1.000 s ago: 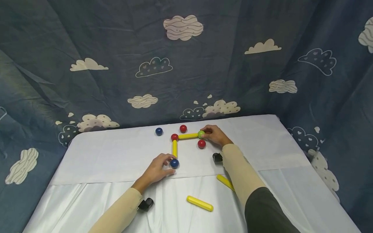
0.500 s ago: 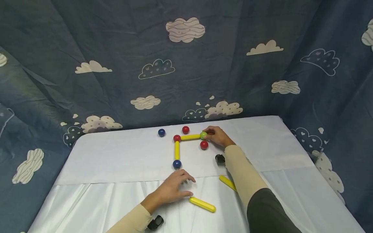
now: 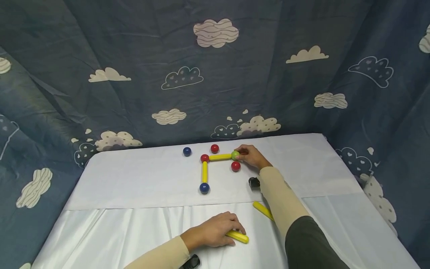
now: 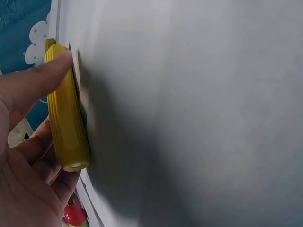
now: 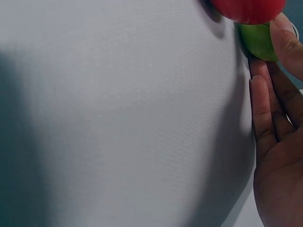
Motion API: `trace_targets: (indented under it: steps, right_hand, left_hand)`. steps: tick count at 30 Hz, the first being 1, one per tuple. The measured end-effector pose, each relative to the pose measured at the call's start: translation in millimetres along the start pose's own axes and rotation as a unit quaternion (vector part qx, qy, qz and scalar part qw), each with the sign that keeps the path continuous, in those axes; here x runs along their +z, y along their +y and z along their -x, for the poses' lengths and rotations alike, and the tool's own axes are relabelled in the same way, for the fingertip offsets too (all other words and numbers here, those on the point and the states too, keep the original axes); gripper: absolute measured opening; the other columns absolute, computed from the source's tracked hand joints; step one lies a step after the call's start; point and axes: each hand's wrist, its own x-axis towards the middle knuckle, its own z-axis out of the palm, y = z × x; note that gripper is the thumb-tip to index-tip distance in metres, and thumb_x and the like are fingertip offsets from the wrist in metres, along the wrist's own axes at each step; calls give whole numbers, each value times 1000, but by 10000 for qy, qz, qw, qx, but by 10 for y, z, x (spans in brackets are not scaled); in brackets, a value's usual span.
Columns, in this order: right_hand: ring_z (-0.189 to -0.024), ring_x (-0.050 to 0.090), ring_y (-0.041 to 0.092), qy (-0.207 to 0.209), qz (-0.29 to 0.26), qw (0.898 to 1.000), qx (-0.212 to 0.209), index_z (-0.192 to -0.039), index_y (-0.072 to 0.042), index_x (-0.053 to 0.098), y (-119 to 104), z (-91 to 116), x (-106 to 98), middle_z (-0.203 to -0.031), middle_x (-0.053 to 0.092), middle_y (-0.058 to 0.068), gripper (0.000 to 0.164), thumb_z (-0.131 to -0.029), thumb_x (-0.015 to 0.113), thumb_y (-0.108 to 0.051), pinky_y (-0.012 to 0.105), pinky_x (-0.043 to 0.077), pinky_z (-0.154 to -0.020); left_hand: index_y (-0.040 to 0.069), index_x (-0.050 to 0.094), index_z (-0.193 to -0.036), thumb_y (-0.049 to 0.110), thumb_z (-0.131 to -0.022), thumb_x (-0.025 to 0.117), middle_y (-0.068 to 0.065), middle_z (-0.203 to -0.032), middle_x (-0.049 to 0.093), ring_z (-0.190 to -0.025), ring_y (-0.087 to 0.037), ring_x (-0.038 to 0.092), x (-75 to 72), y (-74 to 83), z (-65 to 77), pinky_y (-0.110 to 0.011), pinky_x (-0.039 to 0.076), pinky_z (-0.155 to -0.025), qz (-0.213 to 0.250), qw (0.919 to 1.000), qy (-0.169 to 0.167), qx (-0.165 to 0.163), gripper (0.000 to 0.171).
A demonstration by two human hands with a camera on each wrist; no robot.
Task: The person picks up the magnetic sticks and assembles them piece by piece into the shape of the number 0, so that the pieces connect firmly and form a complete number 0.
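Note:
Near the front of the table my left hand (image 3: 218, 229) holds a ridged yellow rod (image 3: 238, 237), its thumb along one side and fingers behind it. The left wrist view shows a pale round spot on the end of this rod (image 4: 68, 118). Farther back, my right hand (image 3: 250, 155) pinches a green ball (image 3: 235, 155) between thumb and fingers. That ball sits at the right end of a yellow rod (image 3: 220, 157), which runs left to a red ball (image 3: 204, 158). From there a second rod (image 3: 205, 172) reaches down to a blue ball (image 3: 204, 188).
A loose red ball (image 3: 236, 166) lies just in front of the green one. Another red ball (image 3: 214, 148) and a blue ball (image 3: 187, 151) lie toward the back edge. One more yellow rod (image 3: 262, 210) is partly hidden by the right forearm. White cloth (image 3: 134, 179) covers the table.
My left hand has left the blue ball, moved toward the front right and taken hold of the loose yellow rod. My right hand has stayed at the green ball.

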Motion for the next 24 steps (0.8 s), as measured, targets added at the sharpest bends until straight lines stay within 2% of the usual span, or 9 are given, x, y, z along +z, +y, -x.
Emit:
trace_targets:
  steps: [8, 12, 18, 24]
  right_hand:
    - [-114, 53, 29, -19, -27, 10000, -8, -124, -6, 61, -3, 8, 2, -124, 59, 13, 36, -89, 68, -10, 41, 39, -105]
    - [-116, 53, 29, -12, -14, 9999, -139, -124, -7, 60, 20, 29, -25, -125, 58, 13, 35, -90, 67, -10, 42, 38, -105]
    - [-118, 52, 29, -22, -103, 9998, -139, -124, -7, 60, 66, 40, -38, -127, 57, 13, 33, -91, 65, -8, 42, 37, -106]
    - [-118, 52, 30, -39, -153, 9997, -209, -124, -7, 60, 49, 9, 20, -126, 58, 14, 33, -91, 66, -9, 43, 37, -106]
  left_hand:
    - [22, 70, -112, 15, -85, 73, 14, -96, 58, -90, 3, 49, -50, 3, -27, -15, 40, -84, 128, 9997, -187, -114, 28]
    - [20, 71, -111, 15, -85, 74, 15, -96, 61, -86, 5, 51, -65, -25, -16, -16, 42, -84, 484, 9983, -120, -300, 26]
    - [15, 71, -109, 14, -82, 77, 14, -91, 62, -79, 5, 52, -81, -110, 78, -12, 44, -73, 1260, 9892, 386, -642, 28]
    - [11, 72, -107, 11, -79, 79, 7, -87, 64, -73, 0, 53, -150, -233, 257, -15, 45, -68, 1924, 9719, 962, -954, 29]
